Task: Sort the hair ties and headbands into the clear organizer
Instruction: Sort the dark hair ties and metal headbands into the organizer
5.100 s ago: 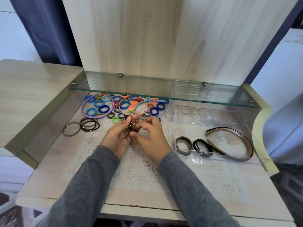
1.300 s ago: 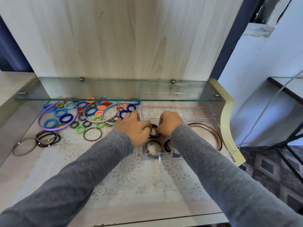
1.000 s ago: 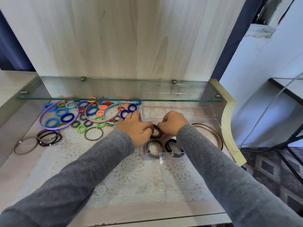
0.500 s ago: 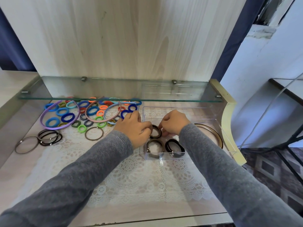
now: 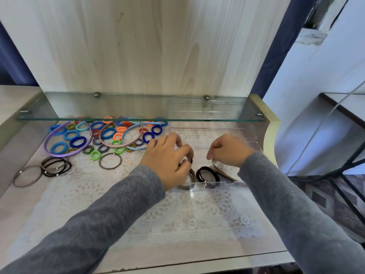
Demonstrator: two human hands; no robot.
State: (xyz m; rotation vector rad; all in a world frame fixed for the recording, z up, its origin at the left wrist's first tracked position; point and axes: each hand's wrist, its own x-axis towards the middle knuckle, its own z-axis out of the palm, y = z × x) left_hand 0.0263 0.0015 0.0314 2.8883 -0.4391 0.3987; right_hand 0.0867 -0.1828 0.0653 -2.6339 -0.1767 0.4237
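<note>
Clear organizer (image 5: 217,183) holds a black tie (image 5: 207,173); left fingers (image 5: 184,152) grip a brown tie (image 5: 191,160), right fingers (image 5: 213,153) curl empty.

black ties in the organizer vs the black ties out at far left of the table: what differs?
Place: the black hair ties in the organizer lie inside the clear organizer, already sorted; the black hair ties at far left lie out on the table, unsorted.
Pose: the organizer ones sit stacked close as one ring; the far-left ones splay into offset loops.
Shared: black, round, with small metal joints.
</note>
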